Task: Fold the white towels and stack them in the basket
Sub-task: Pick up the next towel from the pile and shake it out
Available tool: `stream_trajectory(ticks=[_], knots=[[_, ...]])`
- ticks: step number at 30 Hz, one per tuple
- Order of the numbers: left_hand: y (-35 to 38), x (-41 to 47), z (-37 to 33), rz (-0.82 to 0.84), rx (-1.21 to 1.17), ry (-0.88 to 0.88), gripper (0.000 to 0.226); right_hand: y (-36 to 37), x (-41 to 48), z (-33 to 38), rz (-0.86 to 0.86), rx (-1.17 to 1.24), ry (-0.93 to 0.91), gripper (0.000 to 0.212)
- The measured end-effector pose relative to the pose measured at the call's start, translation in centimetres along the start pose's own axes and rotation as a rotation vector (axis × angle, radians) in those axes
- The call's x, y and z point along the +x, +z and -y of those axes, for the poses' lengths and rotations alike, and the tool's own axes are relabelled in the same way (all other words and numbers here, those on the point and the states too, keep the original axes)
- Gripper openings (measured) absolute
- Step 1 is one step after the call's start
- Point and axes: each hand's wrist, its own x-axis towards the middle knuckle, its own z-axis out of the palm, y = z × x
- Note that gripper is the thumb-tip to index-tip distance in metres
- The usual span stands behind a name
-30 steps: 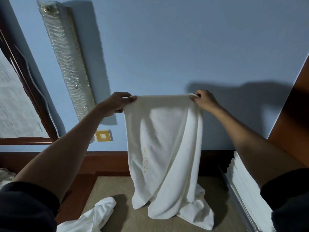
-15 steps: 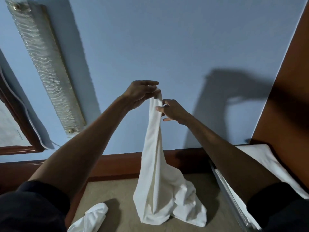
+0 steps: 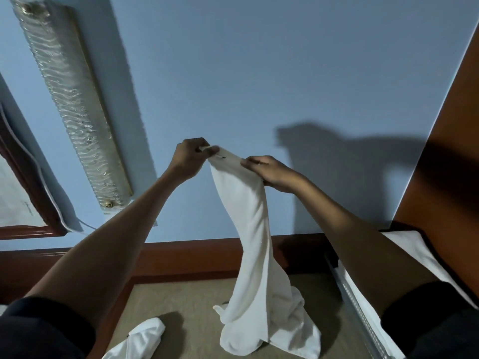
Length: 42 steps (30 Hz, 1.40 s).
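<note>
Drawn a little apart since half a second ago, with the pinched top of the white towel (image 3: 255, 242) no longer bunched to one point but spread into a short span. At 9 o'clock of that span the left hand (image 3: 190, 158), fingers (image 3: 207, 151) curled and pinching one end of the edge. At 3 o'clock and a touch lower the right hand (image 3: 269, 172), its fingers and thumb grasping the other end. Held up in front of the blue wall (image 3: 259, 60), hanging toward 6 o'clock as a narrow column, lower end crumpled in a heap on the tan desk (image 3: 186, 299). At 7 o'clock of that heap, near the bottom edge of the view, a second white towel (image 3: 140, 338) lying loose on the desk, apart from the first. At 3 o'clock of the heap the basket (image 3: 355, 304) with its grey mesh rim, folded white towels (image 3: 409, 255) inside, partly hidden behind the right forearm. On the wall at 10 o'clock of the hands a long rippled-glass light (image 3: 72, 104); at far 9 o'clock a dark wooden frame (image 3: 26, 177); at 3 o'clock a brown wooden panel (image 3: 445, 151).
</note>
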Motion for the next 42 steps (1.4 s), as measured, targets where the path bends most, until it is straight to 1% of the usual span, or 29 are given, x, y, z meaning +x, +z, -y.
stream_trajectory(ticks=[2,6,9,12,14,15,16,17,18,19,20,21,22,23,24,25,26,27,29,31,32,33,35,38,39,40,41,42], knots=[[-1.0,-0.1,1.6,-0.078,0.048,-0.040,0.032,0.6,0.4,-0.8,0.000,-0.028,0.008,0.040],[-4.2,-0.5,5.6,-0.225,0.115,-0.142,0.023,0.6,0.7,-2.4,0.012,-0.101,0.062,0.042],[-6.9,-1.1,8.5,-0.316,0.152,-0.234,0.023,-0.4,0.6,-3.3,0.020,-0.167,0.116,0.042],[-8.5,-2.2,10.3,-0.310,0.253,-0.312,0.023,-0.8,0.8,-3.1,0.016,-0.247,0.106,0.041],[-9.2,-2.7,10.7,-0.267,0.353,-0.346,0.026,-0.1,1.1,-2.0,-0.011,-0.305,0.057,0.054],[-9.5,-2.8,10.7,-0.219,0.407,-0.364,0.027,0.6,1.5,-1.3,-0.022,-0.334,0.022,0.058],[-9.7,-2.8,10.3,-0.142,0.466,-0.380,0.027,1.3,1.9,-0.5,-0.032,-0.354,-0.009,0.053],[-9.8,-2.7,9.9,-0.039,0.520,-0.389,0.029,2.1,2.1,0.3,-0.033,-0.358,-0.038,0.043],[-9.9,-2.5,9.4,0.073,0.544,-0.386,0.036,2.8,2.5,1.0,-0.028,-0.356,-0.061,0.037],[-9.8,-2.2,8.7,0.179,0.537,-0.374,0.048,3.5,2.8,1.9,-0.023,-0.362,-0.082,0.034],[-9.7,-2.0,7.8,0.281,0.494,-0.344,0.061,4.2,3.0,2.9,-0.024,-0.372,-0.094,0.034],[-9.6,-2.0,6.7,0.387,0.398,-0.304,0.072,4.9,3.1,3.7,-0.019,-0.388,-0.102,0.033],[-9.4,-2.1,5.5,0.498,0.269,-0.275,0.078,5.6,3.2,4.4,-0.013,-0.395,-0.113,0.034],[-9.2,-2.2,4.6,0.597,0.147,-0.245,0.078,6.3,3.3,5.0,-0.014,-0.401,-0.123,0.034],[-8.9,-2.4,3.8,0.670,0.064,-0.211,0.069,7.0,3.3,5.5,-0.023,-0.395,-0.131,0.032],[-8.7,-2.6,3.4,0.717,0.019,-0.179,0.051,7.6,3.2,5.9,-0.038,-0.384,-0.143,0.029],[-8.5,-2.9,3.2,0.732,-0.009,-0.159,0.027,8.0,3.1,6.2,-0.054,-0.367,-0.152,0.026],[-8.5,-3.2,3.2,0.728,-0.053,-0.138,0.014,8.4,2.8,6.4,-0.066,-0.362,-0.160,0.028],[-8.6,-3.4,4.1,0.735,-0.142,-0.125,0.025,9.0,2.2,6.4,-0.073,-0.356,-0.153,0.040],[-9.3,-3.7,4.6,0.750,-0.231,-0.108,0.026,9.4,1.5,6.3,-0.077,-0.347,-0.129,0.057],[-9.7,-3.6,5.0,0.742,-0.251,-0.106,0.027,9.6,1.1,6.2,-0.085,-0.347,-0.119,0.062],[-10.1,-3.5,5.3,0.701,-0.256,-0.117,0.029,9.8,0.6,6.0,-0.097,-0.344,-0.110,0.064],[-10.8,-3.1,6.7,0.543,-0.234,-0.144,0.030,9.9,-0.3,5.1,-0.133,-0.323,-0.074,0.062],[-11.3,-2.8,10.4,0.238,-0.140,-0.208,0.025,8.8,-1.3,2.9,-0.232,-0.304,0.011,0.049],[-11.3,-2.8,11.7,0.192,-0.093,-0.225,0.021,8.4,-1.6,2.4,-0.246,-0.316,0.036,0.049],[-11.1,-2.8,12.8,0.200,-0.013,-0.221,0.018,8.1,-1.7,2.0,-0.242,-0.333,0.053,0.050],[-11.0,-2.8,13.7,0.257,0.116,-0.203,0.016,7.9,-1.8,2.0,-0.231,-0.354,0.056,0.051],[-10.7,-2.9,14.0,0.372,0.270,-0.175,0.015,7.9,-1.8,2.3,-0.213,-0.375,0.049,0.051]])
